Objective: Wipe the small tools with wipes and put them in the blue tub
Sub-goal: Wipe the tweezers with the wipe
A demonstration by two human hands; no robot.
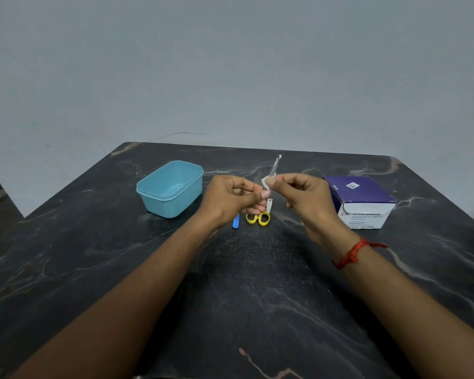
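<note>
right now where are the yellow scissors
In the head view the yellow scissors lie on the table just under the left hand, beside a small blue tool, right of the blue tub.

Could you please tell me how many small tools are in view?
3: a metal tool in the left hand, the right hand pinching a wipe on it; yellow-handled scissors on the table; a blue stick beside them. The hands may hide others.

Dark marble table (257,296), grey wall (230,64)

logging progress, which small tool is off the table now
The thin metal tool, gripped by the left hand; the yellow scissors and blue stick lie on the table.
</note>
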